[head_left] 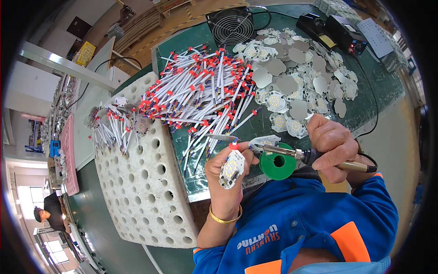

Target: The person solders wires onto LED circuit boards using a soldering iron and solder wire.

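the left hand [226, 171] pinched a small led board [232, 168] by its edges, wire [223, 137] attached at its 12 o'clock. the right hand [332, 147], at 3 o'clock, was closed around a soldering iron [292, 153], tip at the board. the board looked light, stiff and thin, with fragile joints; the edges seemed safest to grip.

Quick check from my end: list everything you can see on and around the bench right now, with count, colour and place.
LED board: one, white, in left hand.
Soldering iron: one, dark grip, in right hand.
Solder spool: one, green, bench front.
Wire leads: many, white with red ends, bench centre.
Loose boards: many, silver-white, bench right.
Fan: one, black, bench rear.
Foam tray: one, white, left.
Left hand: holding board.
Right hand: gripping iron.
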`<state>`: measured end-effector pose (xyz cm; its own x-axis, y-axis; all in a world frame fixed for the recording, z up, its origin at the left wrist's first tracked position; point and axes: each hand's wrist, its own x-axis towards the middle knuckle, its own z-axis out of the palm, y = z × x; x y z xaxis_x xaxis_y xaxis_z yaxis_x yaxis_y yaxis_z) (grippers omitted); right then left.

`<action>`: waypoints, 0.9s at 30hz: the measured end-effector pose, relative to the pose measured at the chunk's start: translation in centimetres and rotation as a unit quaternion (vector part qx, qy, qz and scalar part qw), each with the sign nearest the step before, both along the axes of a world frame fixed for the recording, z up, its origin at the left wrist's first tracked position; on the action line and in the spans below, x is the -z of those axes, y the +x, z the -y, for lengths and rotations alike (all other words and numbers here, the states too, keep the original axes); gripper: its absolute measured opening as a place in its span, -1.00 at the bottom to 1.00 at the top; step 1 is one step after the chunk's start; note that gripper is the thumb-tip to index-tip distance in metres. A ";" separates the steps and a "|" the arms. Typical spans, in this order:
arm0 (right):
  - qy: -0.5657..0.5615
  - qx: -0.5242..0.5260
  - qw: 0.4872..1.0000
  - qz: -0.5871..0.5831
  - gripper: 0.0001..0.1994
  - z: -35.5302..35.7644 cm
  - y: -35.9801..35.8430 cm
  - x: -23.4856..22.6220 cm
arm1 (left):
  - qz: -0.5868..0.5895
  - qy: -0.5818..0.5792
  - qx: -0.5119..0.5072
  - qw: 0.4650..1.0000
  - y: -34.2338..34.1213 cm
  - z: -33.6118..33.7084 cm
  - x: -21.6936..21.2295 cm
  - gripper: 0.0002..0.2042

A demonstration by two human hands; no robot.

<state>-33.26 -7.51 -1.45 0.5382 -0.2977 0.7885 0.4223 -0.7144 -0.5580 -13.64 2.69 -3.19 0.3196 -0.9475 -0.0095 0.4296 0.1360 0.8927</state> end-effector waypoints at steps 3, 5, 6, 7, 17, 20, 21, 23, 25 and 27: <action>-0.002 0.001 1.000 -0.010 -0.73 -0.1 0.1 -0.2 | 0.001 -0.013 0.000 1.000 0.1 0.0 0.1 -0.81; -0.002 0.002 1.000 -0.019 -0.72 -0.1 0.2 -0.1 | 0.007 -0.009 0.000 1.000 0.1 -0.1 0.2 -0.80; -0.012 0.008 1.000 -0.021 -0.79 -0.1 0.2 0.2 | 0.014 -0.006 0.000 1.000 0.1 -0.1 0.2 -0.80; -0.022 0.014 0.999 -0.024 -0.84 -0.1 0.2 0.4 | 0.013 -0.006 0.001 1.000 0.1 -0.1 0.2 -0.80; -0.056 0.026 0.996 -0.070 -0.74 -0.1 -0.1 0.2 | 0.024 0.004 -0.002 1.000 0.1 0.1 0.1 -0.82; -0.054 0.030 0.996 -0.068 -0.73 0.0 0.0 0.2 | 0.019 0.006 0.000 1.000 0.1 0.2 0.1 -0.82; -0.042 0.039 0.996 -0.065 -0.74 -0.1 0.1 0.3 | 0.012 0.012 0.000 1.000 0.1 0.2 0.0 -0.83; -0.030 0.046 0.997 -0.062 -0.75 0.0 0.3 0.4 | 0.005 0.022 -0.003 1.000 0.1 0.3 0.1 -0.83; -0.048 0.042 0.997 -0.053 -0.68 0.2 0.7 0.5 | -0.001 0.034 -0.008 0.999 0.1 0.3 0.1 -0.83; -0.050 0.034 0.997 -0.057 -0.69 0.5 0.7 0.7 | 0.006 0.101 -0.024 0.995 0.1 0.5 0.2 -0.84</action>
<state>-32.61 -7.98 -2.19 0.6066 -0.2593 0.7516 0.3087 -0.7943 -0.5232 -13.52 2.21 -3.37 0.3660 -0.9101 -0.1942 0.4168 -0.0262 0.9086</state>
